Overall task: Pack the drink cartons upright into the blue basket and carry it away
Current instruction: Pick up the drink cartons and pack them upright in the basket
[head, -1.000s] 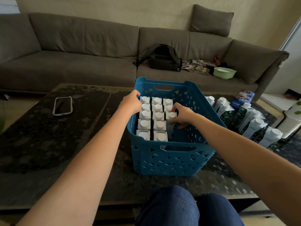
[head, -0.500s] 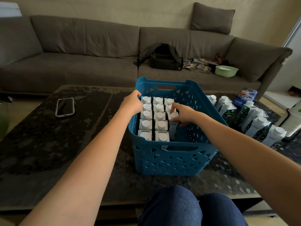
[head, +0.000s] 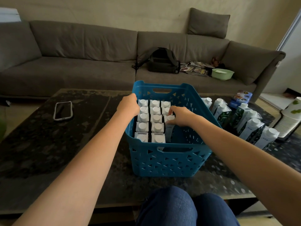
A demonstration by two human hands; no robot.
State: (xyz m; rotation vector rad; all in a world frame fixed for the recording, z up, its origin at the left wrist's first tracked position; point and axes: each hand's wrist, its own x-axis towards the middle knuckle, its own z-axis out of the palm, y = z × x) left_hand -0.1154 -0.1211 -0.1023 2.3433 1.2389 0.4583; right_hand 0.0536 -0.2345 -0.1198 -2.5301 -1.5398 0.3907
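The blue basket (head: 164, 162) stands on the dark table, with several white-capped drink cartons (head: 155, 119) packed upright along its left and middle. My left hand (head: 128, 106) grips the basket's left rim near the far corner. Inside the basket, my right hand (head: 180, 116) is closed around the top of one upright carton (head: 169, 128), the third of the third row. The basket's right side holds nothing. More cartons (head: 250, 124) stand in rows on the table just right of the basket.
A phone (head: 63, 110) lies on the dark table (head: 48, 144) to the left. A stack of paper cups (head: 291, 118) sits at the far right edge. Behind the table is a grey sofa (head: 81, 62) with a black backpack (head: 162, 61), magazines and a green bowl (head: 222, 74). My knees are below.
My right hand has settled the carton lower and straighter into the third row. My left hand stays on the rim. The view has shifted slightly.
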